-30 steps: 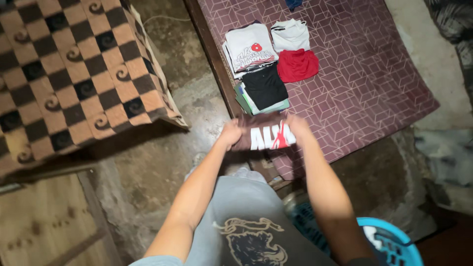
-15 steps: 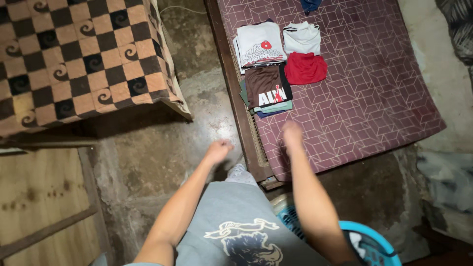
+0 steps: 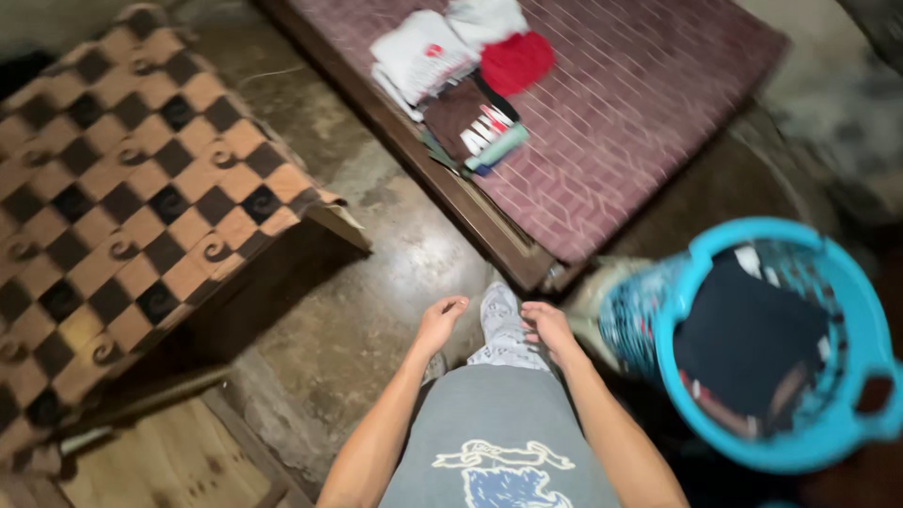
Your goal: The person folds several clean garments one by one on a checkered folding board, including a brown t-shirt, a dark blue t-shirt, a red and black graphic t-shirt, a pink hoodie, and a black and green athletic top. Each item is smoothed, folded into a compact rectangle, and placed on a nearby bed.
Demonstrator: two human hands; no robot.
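Observation:
My left hand (image 3: 440, 320) and my right hand (image 3: 549, 327) hang empty in front of my grey shirt, fingers loosely curled and apart, above the floor. Folded clothes lie stacked on the maroon patterned mat (image 3: 621, 122) up ahead: a dark brown shirt with a red and white print (image 3: 467, 118) tops a pile, with a white folded shirt (image 3: 419, 52) and a red garment (image 3: 515, 61) beside it. A blue plastic laundry basket (image 3: 743, 437) with dark clothes inside stands at my right, close to my right hand.
A checkered brown and black cushion (image 3: 122, 198) covers furniture on the left. The wooden edge (image 3: 442, 179) of the low platform runs diagonally ahead. Bare concrete floor (image 3: 376, 310) lies between them. Wooden boards (image 3: 160, 461) show at bottom left.
My hands laid the brown printed shirt on the pile, let go and drew back toward my body. The view swung right, bringing the blue basket into sight.

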